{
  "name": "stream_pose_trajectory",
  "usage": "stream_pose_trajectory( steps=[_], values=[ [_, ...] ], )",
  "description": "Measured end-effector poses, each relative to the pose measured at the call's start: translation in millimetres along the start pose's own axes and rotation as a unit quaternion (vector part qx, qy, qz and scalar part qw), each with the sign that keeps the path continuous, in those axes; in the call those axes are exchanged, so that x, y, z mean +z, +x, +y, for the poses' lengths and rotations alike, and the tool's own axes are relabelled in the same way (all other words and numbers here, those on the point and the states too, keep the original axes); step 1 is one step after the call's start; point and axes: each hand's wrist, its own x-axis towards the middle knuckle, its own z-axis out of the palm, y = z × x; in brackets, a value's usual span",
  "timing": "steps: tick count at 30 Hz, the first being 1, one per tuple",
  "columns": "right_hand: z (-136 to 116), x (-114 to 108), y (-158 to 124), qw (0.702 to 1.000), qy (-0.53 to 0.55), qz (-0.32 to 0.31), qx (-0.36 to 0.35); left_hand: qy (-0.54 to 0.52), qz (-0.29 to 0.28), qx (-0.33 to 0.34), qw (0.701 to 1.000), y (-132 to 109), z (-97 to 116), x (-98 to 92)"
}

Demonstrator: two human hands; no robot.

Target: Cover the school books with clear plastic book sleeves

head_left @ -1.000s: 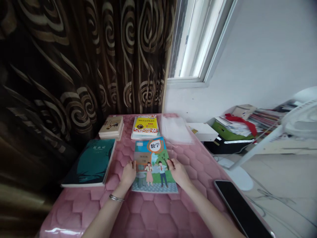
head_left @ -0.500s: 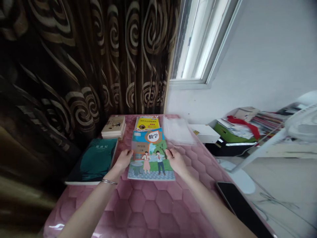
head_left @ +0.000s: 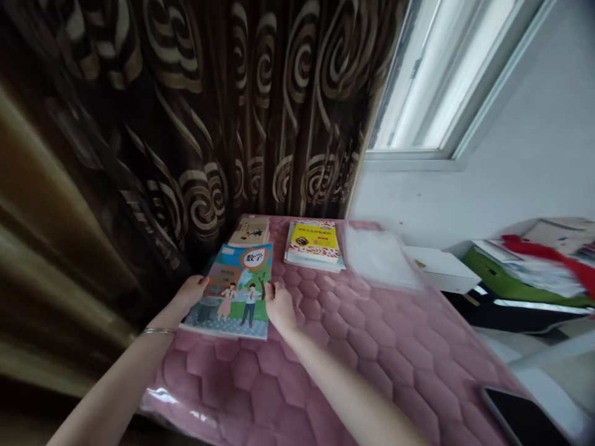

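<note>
A math textbook (head_left: pixel 237 297) with a blue and green cover, showing two children, is between my hands at the left of the table. My left hand (head_left: pixel 191 293) is closed on its left edge, and my right hand (head_left: pixel 281 306) grips the right edge. Beneath it the dark teal book is covered, with hardly any of it showing. Just behind lies a small stack of tan books (head_left: pixel 251 231). To the right of these rests a stack topped by a yellow and white book (head_left: pixel 315 241).
Clear plastic sheets (head_left: pixel 381 255) lie at the back right of the pink padded table (head_left: pixel 325 334). A phone (head_left: pixel 525 416) sits near the right edge. A white box (head_left: pixel 444 267) stands beyond that edge. Patterned curtains (head_left: pixel 209 124) hang close on the left.
Both hands have carried the math textbook leftward, from in front of the yellow book to over the dark teal book. The view has turned left.
</note>
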Motion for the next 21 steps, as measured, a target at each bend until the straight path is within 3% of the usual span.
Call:
stream_pose_trajectory(
  steps=[4,8,14,21],
  values=[
    [-21,38,9,1.0,0.001,-0.023,-0.002,0.059,0.009,-0.003,0.998,24,-24,-17.2],
    [-27,60,12,0.999,-0.004,-0.041,0.006,0.12,0.015,0.0,0.993,37,-41,-22.2],
    [-27,75,6,0.997,-0.011,-0.065,0.03,0.185,0.008,0.002,0.983,38,-52,-21.5],
    [-27,77,9,0.996,-0.028,-0.069,0.048,0.215,0.016,0.009,0.976,36,-50,-16.4]
  ],
)
